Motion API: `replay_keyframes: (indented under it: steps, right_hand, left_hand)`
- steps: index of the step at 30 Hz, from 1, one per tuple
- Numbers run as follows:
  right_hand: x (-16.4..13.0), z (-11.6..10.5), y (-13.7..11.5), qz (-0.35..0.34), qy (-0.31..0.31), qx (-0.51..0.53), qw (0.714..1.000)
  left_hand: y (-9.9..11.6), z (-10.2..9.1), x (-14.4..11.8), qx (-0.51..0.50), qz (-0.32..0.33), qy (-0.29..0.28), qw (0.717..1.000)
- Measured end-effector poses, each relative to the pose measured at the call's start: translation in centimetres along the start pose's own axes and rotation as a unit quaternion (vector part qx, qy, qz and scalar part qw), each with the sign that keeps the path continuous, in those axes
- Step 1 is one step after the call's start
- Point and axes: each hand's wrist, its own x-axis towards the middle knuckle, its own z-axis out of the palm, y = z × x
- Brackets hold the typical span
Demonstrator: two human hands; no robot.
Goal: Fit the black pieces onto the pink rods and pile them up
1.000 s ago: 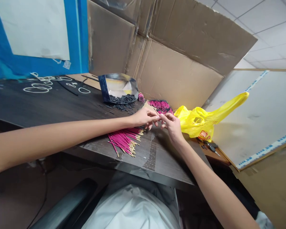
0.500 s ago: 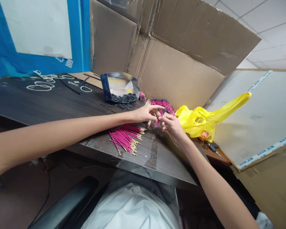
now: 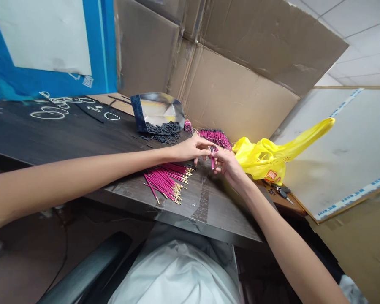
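Note:
My right hand (image 3: 227, 164) is closed around a few pink wires (image 3: 212, 163), which stand nearly upright between its fingers. At their upper end, my left hand (image 3: 193, 147) pinches with thumb and index finger; the exact contact is partly hidden by the fingers. Below my left wrist lies a fanned pile of pink wires (image 3: 164, 181) with gold-coloured metal ends pointing right. Behind both hands is a large heap of pink wires with black ends (image 3: 215, 137). Short black tube pieces (image 3: 164, 130) spill out of an open pouch (image 3: 139, 114) beyond my left forearm.
A yellow plastic bag (image 3: 259, 154) sits right of my right hand, with a dark-handled tool (image 3: 281, 192) below it. Pale looped bands (image 3: 52, 110) lie at the table's far left. Cardboard panels (image 3: 237, 88) wall off the back. A small pink roll (image 3: 188, 126) stands beside the pouch.
The wires in my right hand have turned from slanted to nearly upright. My left fingers have closed in at their upper end. The camera view has shifted slightly.

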Motion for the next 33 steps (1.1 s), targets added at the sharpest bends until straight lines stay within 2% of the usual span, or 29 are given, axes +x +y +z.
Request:
replay_keyframes:
  steps: [5, 12, 22, 28, 33]
  right_hand:
    - [0.1, -0.2, 0.0, -0.001, -0.004, -0.007, 1.000]
    - [0.1, -0.3, 0.1, 0.011, -0.024, -0.012, 1.000]
    - [0.3, -0.6, 0.2, 0.038, -0.053, 0.010, 0.998]
    - [0.1, -0.7, -0.1, 0.066, -0.061, -0.005, 0.996]
    - [-0.3, -0.5, -0.5, 0.055, -0.075, -0.004, 0.996]
  left_hand:
    - [-0.6, 0.3, 0.0, -0.009, -0.002, -0.006, 1.000]
    - [0.3, -0.1, 0.0, -0.034, -0.001, -0.004, 0.999]
    - [0.2, 0.5, -0.1, -0.059, -0.042, 0.053, 0.996]
    - [0.6, 0.4, -0.2, -0.087, -0.040, 0.039, 0.995]
    - [0.6, 0.2, -0.1, -0.081, -0.054, 0.048, 0.994]
